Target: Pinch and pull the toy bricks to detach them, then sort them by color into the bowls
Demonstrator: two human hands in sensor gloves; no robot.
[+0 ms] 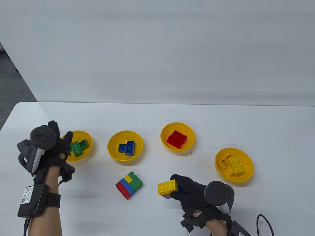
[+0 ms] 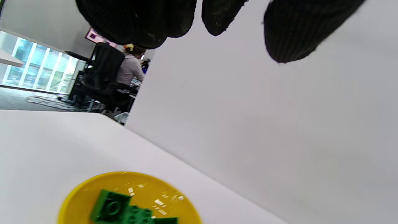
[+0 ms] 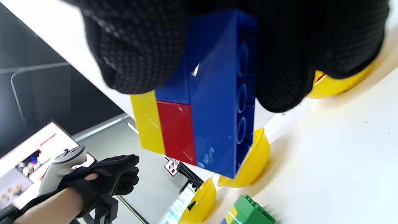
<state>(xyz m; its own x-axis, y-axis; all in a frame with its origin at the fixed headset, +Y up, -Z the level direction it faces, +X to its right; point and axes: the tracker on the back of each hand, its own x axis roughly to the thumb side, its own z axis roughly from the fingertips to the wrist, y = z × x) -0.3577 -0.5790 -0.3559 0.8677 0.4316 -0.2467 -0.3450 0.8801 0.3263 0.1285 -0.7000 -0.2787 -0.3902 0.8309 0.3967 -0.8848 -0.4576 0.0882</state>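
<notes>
My right hand (image 1: 177, 188) grips a small stack (image 1: 168, 188) with a yellow brick on top and blue and red below, held just above the table. In the right wrist view the stack (image 3: 214, 93) sits between my curled fingers (image 3: 140, 46). A second block (image 1: 129, 188) of red, blue, yellow and green bricks lies on the table to its left. My left hand (image 1: 64, 145) hovers with spread fingers (image 2: 279, 31) over the left bowl (image 1: 81, 158), holding nothing. Green bricks (image 1: 78, 147) lie in that bowl (image 2: 77, 193).
Three more yellow bowls stand in a row: one (image 1: 115, 154) with blue bricks, one (image 1: 169, 127) with red bricks, one (image 1: 246, 172) with yellow bricks. A black cable (image 1: 267, 221) runs off the front right. A grey wall stands behind the table.
</notes>
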